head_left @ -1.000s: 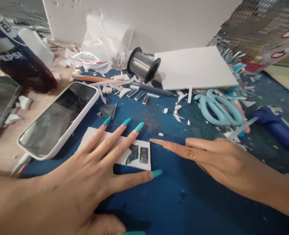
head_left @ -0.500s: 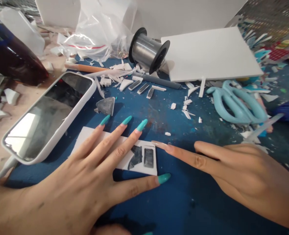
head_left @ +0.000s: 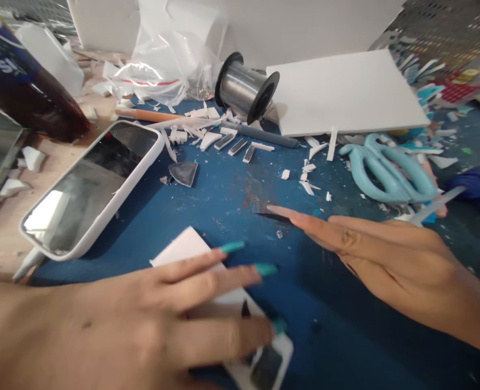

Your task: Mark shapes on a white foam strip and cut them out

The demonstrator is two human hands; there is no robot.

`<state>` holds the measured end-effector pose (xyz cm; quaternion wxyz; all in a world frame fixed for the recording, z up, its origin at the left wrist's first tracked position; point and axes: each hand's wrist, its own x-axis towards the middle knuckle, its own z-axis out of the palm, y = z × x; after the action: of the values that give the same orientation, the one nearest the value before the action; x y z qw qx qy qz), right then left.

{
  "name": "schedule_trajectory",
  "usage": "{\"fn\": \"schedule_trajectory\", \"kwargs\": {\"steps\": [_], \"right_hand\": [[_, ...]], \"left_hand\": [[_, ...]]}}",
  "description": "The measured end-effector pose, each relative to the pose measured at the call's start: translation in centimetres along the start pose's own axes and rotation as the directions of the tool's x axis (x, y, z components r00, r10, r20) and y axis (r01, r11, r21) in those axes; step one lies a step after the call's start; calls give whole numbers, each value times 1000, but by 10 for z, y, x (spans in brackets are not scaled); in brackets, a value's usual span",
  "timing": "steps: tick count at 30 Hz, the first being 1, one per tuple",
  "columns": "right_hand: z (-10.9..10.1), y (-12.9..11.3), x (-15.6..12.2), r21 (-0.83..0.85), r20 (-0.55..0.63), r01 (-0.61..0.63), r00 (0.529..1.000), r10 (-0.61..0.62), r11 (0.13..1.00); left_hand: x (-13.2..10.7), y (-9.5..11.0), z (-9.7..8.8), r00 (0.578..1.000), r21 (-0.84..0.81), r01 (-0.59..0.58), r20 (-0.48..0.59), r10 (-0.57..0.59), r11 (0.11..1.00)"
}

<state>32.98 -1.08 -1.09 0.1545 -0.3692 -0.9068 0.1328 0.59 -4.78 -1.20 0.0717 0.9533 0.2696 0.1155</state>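
My left hand (head_left: 175, 319) lies across a white foam strip (head_left: 189, 249) on the blue mat, its fingers stretched out and slightly spread; the thumb is hidden. Dark grey patches (head_left: 266, 365) show at the strip's near end, below the fingers. My right hand (head_left: 370, 244) is over the mat, index finger extended and the other fingers mostly hidden beneath the hand, holding nothing visible. Its long nail reaches a scuffed brownish spot (head_left: 256, 197), whether touching or just above I cannot tell. A small grey triangular piece (head_left: 184, 173) lies beyond my left hand.
A phone (head_left: 97, 184) and a Pepsi bottle (head_left: 32, 81) are at left. Behind are a plastic bag (head_left: 162, 65), a wire spool (head_left: 244, 86) and a white board (head_left: 349, 92). Blue-handled scissors (head_left: 390, 173) rest at right. Foam scraps (head_left: 309, 176) litter the mat.
My left hand has drawn the foam strip nearer and turned it, its near end swinging toward me. My right hand's index finger has left the strip's edge and is now over the mat.
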Motion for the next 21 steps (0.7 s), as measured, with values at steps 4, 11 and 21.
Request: {"fn": "schedule_trajectory", "kwargs": {"steps": [4,11,21], "right_hand": [[4,9,4,126,-56,65,997,-58,990],[4,8,5,160,-38,61,998,-56,985],[11,13,1,193,-91,53,995,-36,980]], "left_hand": [[5,7,2,997,70,56,-59,-51,996],[5,-2,-2,988,164,-94,-107,112,982],[-24,10,-4,989,243,49,-147,-13,969]]}}
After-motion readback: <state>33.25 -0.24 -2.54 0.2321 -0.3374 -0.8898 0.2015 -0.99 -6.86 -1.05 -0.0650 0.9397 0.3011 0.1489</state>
